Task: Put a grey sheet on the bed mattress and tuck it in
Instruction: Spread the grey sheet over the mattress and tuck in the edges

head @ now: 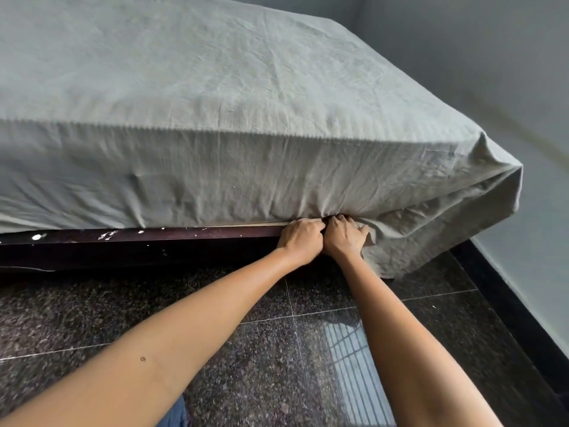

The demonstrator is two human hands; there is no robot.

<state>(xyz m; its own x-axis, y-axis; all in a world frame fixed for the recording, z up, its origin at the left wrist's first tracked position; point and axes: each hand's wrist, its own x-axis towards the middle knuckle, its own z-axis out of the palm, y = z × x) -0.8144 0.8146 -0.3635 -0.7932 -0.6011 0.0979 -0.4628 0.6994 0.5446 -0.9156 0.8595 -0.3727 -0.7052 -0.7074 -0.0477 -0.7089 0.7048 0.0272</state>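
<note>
A grey sheet (215, 103) covers the top and near side of the mattress. Left of my hands its lower edge disappears under the mattress along the dark bed frame (138, 241). To the right, a loose flap of sheet (431, 235) hangs from the mattress corner down toward the floor. My left hand (303, 238) and my right hand (346, 238) sit side by side at the mattress's bottom edge, fingers curled into bunched grey fabric at the gap above the frame. The fingertips are hidden in the folds.
Dark speckled floor tiles (277, 349) lie between me and the bed. A grey wall (508, 87) stands close to the bed's right side, with a black skirting strip (508, 303) along its base. White flecks mark the frame's top rail.
</note>
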